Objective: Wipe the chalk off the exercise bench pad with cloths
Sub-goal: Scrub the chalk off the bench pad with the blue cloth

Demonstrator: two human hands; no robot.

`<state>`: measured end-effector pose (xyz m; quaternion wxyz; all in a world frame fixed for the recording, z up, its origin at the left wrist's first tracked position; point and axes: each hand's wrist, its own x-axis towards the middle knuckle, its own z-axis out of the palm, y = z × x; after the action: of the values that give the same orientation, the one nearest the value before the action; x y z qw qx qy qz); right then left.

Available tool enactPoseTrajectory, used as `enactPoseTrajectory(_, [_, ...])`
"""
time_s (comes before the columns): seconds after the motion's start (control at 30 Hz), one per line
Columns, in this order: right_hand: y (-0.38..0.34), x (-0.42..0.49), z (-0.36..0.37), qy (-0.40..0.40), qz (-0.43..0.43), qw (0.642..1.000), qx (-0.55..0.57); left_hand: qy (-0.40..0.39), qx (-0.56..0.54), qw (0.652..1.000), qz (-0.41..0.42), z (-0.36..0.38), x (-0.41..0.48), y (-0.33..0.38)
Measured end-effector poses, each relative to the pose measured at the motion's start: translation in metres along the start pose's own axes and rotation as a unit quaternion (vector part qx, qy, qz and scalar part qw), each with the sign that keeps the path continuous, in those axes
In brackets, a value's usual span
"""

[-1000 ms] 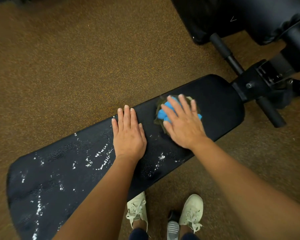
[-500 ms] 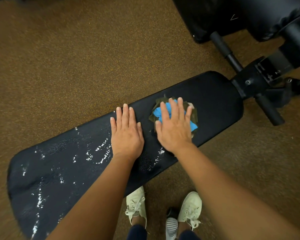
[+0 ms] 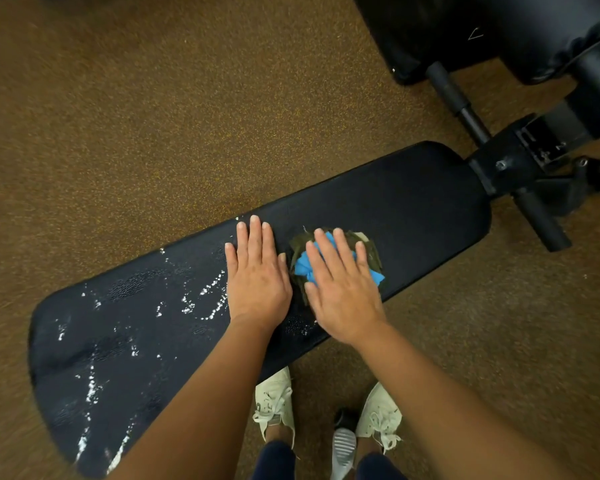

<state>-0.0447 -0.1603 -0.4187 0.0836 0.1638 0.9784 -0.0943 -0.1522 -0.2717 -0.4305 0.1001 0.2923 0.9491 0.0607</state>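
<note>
A long black bench pad (image 3: pixel 413 202) runs from lower left to upper right. White chalk specks (image 3: pixel 205 299) cover its left half; the right part looks dark and bare. My right hand (image 3: pixel 343 289) lies flat with straight fingers, pressing a bundle of cloths (image 3: pixel 303 263), blue over dark green, onto the middle of the pad. My left hand (image 3: pixel 257 275) rests flat on the pad just left of the cloths, palm down, fingers straight.
The bench's black metal frame and crossbar (image 3: pixel 534 209) stick out at the right end. More black padded equipment (image 3: pixel 482 29) stands at the top right. Brown speckled floor (image 3: pixel 118 116) surrounds the bench. My two pale shoes (image 3: pixel 274 407) stand under the near edge.
My right hand has slid the cloths leftward along the pad, closer to my left hand. The left hand has stayed where it was.
</note>
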Motion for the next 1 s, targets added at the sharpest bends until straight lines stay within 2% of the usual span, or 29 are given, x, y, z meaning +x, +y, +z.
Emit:
enactPoseTrajectory(0.07, [0.018,-0.001,-0.001,0.001,0.013,1.0,-0.015,-0.006,0.002,1.0,0.004,0.0,-0.003,-0.002])
enactPoseTrajectory(0.2, [0.008,0.019,-0.003,0.028,0.16,0.987,0.007,-0.01,0.003,1.0,0.007,0.001,-0.005,-0.004])
enactPoseTrajectory(0.27, [-0.011,0.013,0.0,0.02,0.131,0.991,0.019,-0.012,0.002,1.0,0.005,0.001,-0.006,-0.004])
enactPoseTrajectory(0.37, [-0.009,-0.016,0.004,-0.008,0.023,1.0,0.005,-0.013,-0.005,1.0,0.009,-0.001,-0.007,-0.004])
enactPoseTrajectory(0.4, [-0.001,-0.02,0.004,-0.009,0.022,1.0,0.0,-0.013,-0.005,1.0,0.013,-0.002,-0.007,-0.005])
enactPoseTrajectory(0.57, [-0.013,0.002,0.003,0.029,0.194,0.98,0.018,-0.012,0.0,1.0,0.029,-0.001,-0.01,-0.011])
enactPoseTrajectory(0.63, [-0.032,-0.004,0.006,0.026,0.177,0.983,0.036,-0.008,-0.001,1.0,0.027,0.0,-0.011,-0.011])
enactPoseTrajectory(0.7, [-0.033,-0.024,0.012,0.007,0.095,0.995,0.024,-0.008,-0.003,1.0,0.027,0.0,-0.01,-0.011])
enactPoseTrajectory(0.77, [-0.016,-0.036,0.013,-0.006,0.06,0.998,0.01,-0.01,-0.005,1.0,0.029,0.0,-0.011,-0.012])
enactPoseTrajectory(0.93, [-0.011,-0.01,0.007,0.027,0.226,0.973,0.024,-0.011,-0.001,0.999,0.03,0.0,-0.011,-0.011])
enactPoseTrajectory(1.0, [-0.027,-0.013,0.009,0.025,0.198,0.979,0.032,-0.008,0.0,1.0,0.027,0.001,-0.01,-0.011])
